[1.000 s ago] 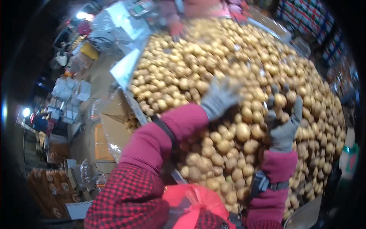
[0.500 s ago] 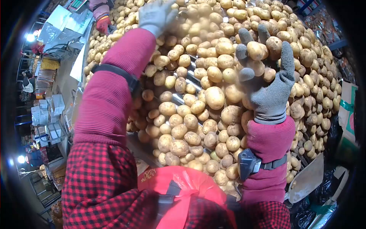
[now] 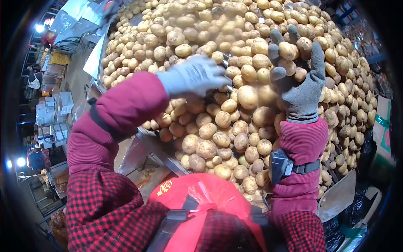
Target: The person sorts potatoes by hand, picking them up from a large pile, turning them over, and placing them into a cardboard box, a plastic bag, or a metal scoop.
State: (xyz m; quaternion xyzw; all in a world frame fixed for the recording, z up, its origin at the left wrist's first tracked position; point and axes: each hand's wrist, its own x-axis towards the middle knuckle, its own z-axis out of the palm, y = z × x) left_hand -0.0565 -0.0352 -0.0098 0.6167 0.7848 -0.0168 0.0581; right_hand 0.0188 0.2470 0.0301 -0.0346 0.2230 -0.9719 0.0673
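My left hand, in a pale grey glove with print on its back, reaches over the middle of the heap of potatoes. Its fingers stretch to the right, slightly blurred, with nothing visibly held in them. Under its fingertips shows a bit of shiny metal bar. My right hand, in a darker grey glove, is turned palm up with the fingers spread and curled. Several potatoes rest in it, between fingers and thumb. A large pale potato lies between my two hands.
A red plastic bag is at my waist, by the near edge of the potatoes. At right lie a scoop-like flat plate and a cardboard box. Another person's blurred hand is at the upper left. Stacked boxes stand at far left.
My left hand has come from the far side of the heap back toward me, its elbow bending outward. My right hand still holds potatoes, barely moved. The other person's hand has shifted upward.
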